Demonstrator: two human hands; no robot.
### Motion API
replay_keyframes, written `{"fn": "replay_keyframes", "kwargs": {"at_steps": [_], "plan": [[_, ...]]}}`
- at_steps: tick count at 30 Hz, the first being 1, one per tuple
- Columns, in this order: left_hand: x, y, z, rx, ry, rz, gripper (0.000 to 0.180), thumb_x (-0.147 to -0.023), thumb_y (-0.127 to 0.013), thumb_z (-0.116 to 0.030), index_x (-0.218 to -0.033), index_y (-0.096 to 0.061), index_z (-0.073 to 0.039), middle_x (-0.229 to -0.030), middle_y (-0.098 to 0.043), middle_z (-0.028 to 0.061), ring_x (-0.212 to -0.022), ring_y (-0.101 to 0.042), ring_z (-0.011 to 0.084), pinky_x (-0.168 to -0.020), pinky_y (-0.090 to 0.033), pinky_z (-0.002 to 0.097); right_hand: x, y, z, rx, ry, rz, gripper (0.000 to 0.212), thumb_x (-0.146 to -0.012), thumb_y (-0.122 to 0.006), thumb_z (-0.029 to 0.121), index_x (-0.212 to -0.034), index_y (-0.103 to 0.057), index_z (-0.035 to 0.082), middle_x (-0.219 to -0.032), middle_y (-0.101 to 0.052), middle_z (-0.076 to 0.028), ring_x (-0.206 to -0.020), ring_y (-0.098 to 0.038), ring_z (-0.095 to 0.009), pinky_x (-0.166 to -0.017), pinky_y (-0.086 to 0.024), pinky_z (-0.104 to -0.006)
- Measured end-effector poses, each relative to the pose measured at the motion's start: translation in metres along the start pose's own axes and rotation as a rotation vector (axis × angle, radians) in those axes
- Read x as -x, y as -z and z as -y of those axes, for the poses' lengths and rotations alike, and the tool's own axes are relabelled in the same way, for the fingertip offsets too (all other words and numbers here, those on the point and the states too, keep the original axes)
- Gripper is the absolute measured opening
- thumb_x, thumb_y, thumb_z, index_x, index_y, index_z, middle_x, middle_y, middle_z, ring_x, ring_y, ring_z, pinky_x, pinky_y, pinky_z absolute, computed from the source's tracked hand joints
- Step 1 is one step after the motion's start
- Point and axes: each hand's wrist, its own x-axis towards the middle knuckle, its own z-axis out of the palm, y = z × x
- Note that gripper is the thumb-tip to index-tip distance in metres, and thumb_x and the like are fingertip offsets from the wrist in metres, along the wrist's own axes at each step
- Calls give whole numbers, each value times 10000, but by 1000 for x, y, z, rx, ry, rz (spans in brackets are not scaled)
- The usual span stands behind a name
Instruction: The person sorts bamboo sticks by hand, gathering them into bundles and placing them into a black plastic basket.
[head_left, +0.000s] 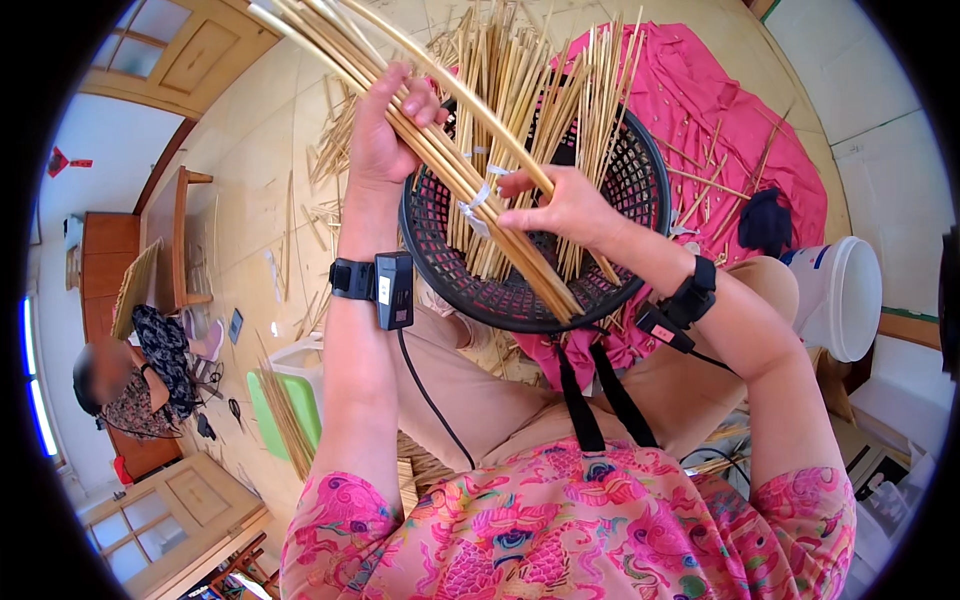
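A long bundle of straw-coloured stalks (440, 155) slants across the view, bound with a white tie (476, 212). Wrapped round its upper part is my left hand (385, 125), closed on it. My right hand (570, 205) pinches the lower end of a single thicker, curved stalk (470, 100), its thumb close to the tie. The bundle's lower end reaches the near rim of a black mesh basket (655, 250). More upright stalks (510, 70) fill that basket, some tied with white strips.
Pink cloth (730, 100) lies right of the basket, with loose stalks and a dark cloth item (765, 222) on it. A white bucket (855, 300) stands at right. A green stool (285, 405) holds stalks at left. Another person (140, 385) sits farther left.
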Motion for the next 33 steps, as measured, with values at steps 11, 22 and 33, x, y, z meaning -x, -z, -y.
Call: {"fn": "replay_keyframes", "kwargs": {"at_steps": [11, 22, 33], "plan": [[-19, 14, 11, 170, -43, -333, 639, -902, -358, -583, -1107, -469, 12, -921, -565, 156, -863, -567, 270, -889, -457, 420, 1, -18, -6, -132, -200, 177, 286, -723, -737, 196, -889, -602, 6, -755, -600, -30, -646, -559, -100, -610, -470, -260], [41, -17, 103, -180, 360, 199, 511, -870, -522, -280, -1265, -442, 33, -1215, -540, 145, -1111, -534, 231, -971, -422, 364, -3, -3, -11, -246, 37, -70, 395, -726, -745, 180, -1043, -589, 3, -956, -605, -39, -888, -580, -119, -812, -466, -267], [31, 0, 93, -389, 416, -136, 143, -853, -539, -133, -841, -551, 9, -711, -602, 77, -579, -587, 171, -556, -496, 279, -11, 91, 39, -308, 141, -419, 361, -971, -406, 282, -788, -595, 34, -649, -564, -37, -450, -414, -72, -392, -286, -216]]}}
